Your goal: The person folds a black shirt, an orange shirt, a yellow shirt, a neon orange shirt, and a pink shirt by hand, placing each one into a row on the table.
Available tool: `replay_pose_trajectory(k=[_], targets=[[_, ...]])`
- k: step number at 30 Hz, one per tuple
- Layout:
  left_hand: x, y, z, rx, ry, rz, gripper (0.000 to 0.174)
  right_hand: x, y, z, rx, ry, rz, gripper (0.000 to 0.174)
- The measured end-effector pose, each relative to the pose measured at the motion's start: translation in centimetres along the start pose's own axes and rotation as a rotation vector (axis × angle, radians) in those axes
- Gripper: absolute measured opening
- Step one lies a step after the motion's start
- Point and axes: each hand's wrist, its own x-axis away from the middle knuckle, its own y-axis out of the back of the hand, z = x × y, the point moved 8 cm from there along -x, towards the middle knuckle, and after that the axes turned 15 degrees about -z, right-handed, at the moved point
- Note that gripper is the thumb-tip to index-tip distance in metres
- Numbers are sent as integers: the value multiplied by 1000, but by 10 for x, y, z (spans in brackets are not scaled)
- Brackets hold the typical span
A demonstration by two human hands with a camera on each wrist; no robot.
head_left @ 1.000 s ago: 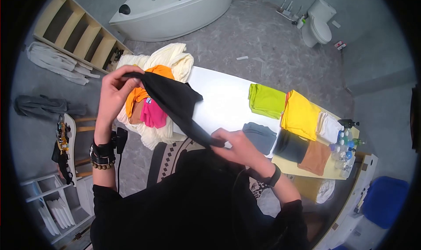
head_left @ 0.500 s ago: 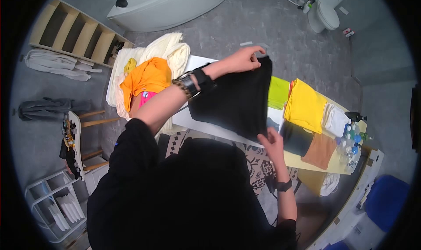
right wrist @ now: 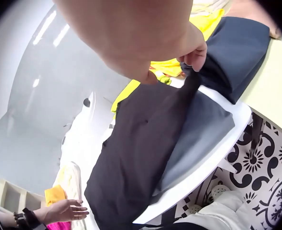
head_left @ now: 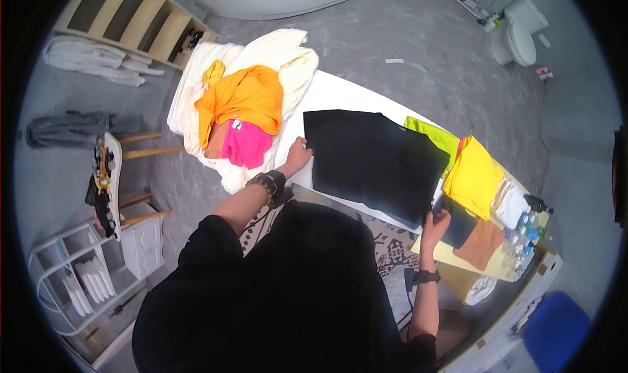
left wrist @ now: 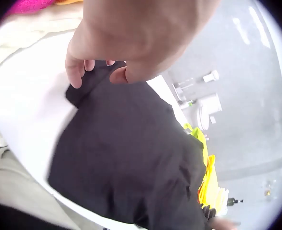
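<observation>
A black garment (head_left: 373, 164) is spread over the white table (head_left: 330, 88), its right end overlapping a grey folded cloth (right wrist: 205, 129) and the edge of a green folded one (head_left: 435, 134). At the garment's near right corner, my right hand (head_left: 437, 228) pinches the fabric, drawing it into a raised fold in the right wrist view. My left hand (head_left: 299, 156) is at the garment's left edge, its fingers loosely extended in the right wrist view. A small turned-over flap shows under that hand in the left wrist view.
On the left lies a cream blanket (head_left: 297, 56) with orange (head_left: 252, 98) and pink (head_left: 247, 144) clothes on it. Yellow (head_left: 476, 177), white (head_left: 510, 203), dark (head_left: 458, 222) and brown (head_left: 481, 244) folded clothes lie to the right, beside several bottles (head_left: 520, 239).
The black garment went from a bunched strip held up between both hands to being laid out on the table. My left hand crossed to the right, then came back to the garment's left edge.
</observation>
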Motion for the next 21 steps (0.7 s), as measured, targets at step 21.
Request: replay_pose_trajectory(k=[21], targets=[[70, -11, -93, 631, -230, 489, 24, 99, -247, 237, 165, 194, 522, 40]])
